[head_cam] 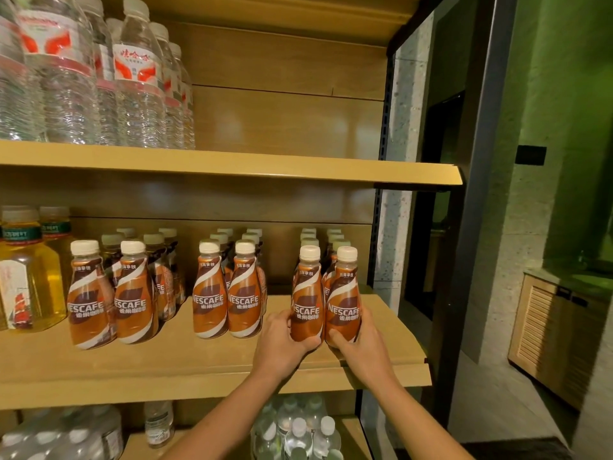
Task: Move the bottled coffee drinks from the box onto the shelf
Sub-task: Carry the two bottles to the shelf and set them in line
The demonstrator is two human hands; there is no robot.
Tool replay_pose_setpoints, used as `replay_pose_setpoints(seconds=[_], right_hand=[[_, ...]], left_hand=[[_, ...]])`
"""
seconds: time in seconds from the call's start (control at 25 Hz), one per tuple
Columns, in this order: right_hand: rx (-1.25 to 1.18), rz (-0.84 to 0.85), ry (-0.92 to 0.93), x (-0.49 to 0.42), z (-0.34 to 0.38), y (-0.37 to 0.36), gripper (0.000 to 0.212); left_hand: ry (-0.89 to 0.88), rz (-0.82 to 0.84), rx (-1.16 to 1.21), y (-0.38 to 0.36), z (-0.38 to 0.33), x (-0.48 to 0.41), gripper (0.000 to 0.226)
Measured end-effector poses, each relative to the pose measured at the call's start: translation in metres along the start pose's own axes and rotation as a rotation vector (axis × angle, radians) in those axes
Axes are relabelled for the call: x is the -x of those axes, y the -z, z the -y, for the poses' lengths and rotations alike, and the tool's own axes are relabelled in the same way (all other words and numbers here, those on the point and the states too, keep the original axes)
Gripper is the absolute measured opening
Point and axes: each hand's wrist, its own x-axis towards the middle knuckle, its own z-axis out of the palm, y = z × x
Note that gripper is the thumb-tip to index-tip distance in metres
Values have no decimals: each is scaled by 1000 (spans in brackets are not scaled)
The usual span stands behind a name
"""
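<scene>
Two brown bottled coffee drinks with white caps stand side by side at the front right of the middle wooden shelf [199,363]. My left hand [282,340] grips the left bottle [307,293] near its base. My right hand [361,343] grips the right bottle [343,293] the same way. More coffee bottles are lined up behind these two. Two further double rows of coffee bottles [225,293] [112,297] stand to the left on the same shelf. The box is out of view.
Yellow drink bottles [30,277] stand at the shelf's far left. Water bottles [99,78] fill the left of the upper shelf, and more water bottles [298,429] sit on the shelf below. A dark metal post [471,194] and a wooden cabinet [557,336] are to the right.
</scene>
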Motion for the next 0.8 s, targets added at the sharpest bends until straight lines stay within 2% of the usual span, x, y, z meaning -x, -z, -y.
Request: replay_pose_setpoints(seconds=[0.16,0.28,0.44,0.64,0.8], right_hand=[[20,-17,-9,-2,-3,-2,62],[28,-15,-7,-1,-4,-2,63],[91,30,-44,-5,-8,1,65],[492,59,-25,-8,-10,4,58],[504,136,-51,-16,-9,9,58]], left_hand=[[32,-142,-79,-6,-5,2,58],[-2,-174,-150,-8,-4,3,57],[-56,-61,-232,-5,4,-4,72],[-40,56,-406,-7,19,-13,84],[-32,73,-486,-16,23,-17,104]])
